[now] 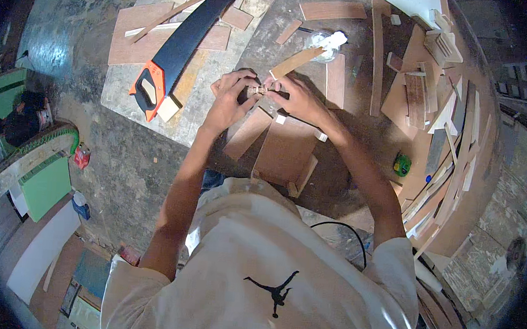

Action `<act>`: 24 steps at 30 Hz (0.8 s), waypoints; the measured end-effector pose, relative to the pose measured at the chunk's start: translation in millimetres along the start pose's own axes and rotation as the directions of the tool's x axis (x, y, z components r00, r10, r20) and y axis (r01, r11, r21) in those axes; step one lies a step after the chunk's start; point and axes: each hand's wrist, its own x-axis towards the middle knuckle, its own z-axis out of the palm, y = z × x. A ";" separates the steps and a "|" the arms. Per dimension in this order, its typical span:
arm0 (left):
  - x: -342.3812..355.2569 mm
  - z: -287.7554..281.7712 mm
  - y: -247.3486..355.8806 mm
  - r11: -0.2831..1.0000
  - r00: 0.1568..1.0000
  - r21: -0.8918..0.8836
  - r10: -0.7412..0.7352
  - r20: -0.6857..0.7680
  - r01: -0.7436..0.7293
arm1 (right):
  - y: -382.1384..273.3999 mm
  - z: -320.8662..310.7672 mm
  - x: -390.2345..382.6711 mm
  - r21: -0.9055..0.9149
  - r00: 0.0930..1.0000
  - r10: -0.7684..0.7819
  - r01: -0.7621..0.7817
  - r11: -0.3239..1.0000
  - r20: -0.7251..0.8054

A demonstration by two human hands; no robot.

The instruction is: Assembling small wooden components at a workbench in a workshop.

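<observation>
My left hand [230,96] is closed with its fingers curled round one side of a small light wooden piece [257,90]. From the other side my right hand [297,99] pinches the same piece; its exact shape is partly hidden by the fingers. Just beyond my right hand lies a narrow wood strip [296,62], its near end by the knuckles; I cannot tell whether they touch. The strip's far end reaches a clear round container [322,45] with a white object on top. Below my hands, near my body, rests a brown wooden panel [284,150] with small light blocks at its edges.
A handsaw [189,40] with an orange and black handle lies on the table at left, over wood offcuts [126,32]. Stacked strips and boards [443,171] crowd the right side. A green tape measure [402,164] sits beyond my right forearm. A green board [45,187] stands lower left.
</observation>
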 end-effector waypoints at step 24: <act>-19.2 -7.0 -12.7 0.914 0.978 -0.386 -0.179 -0.109 0.124 | -83.4 -66.7 -75.7 -0.650 0.963 -0.139 -0.048 0.758 -0.233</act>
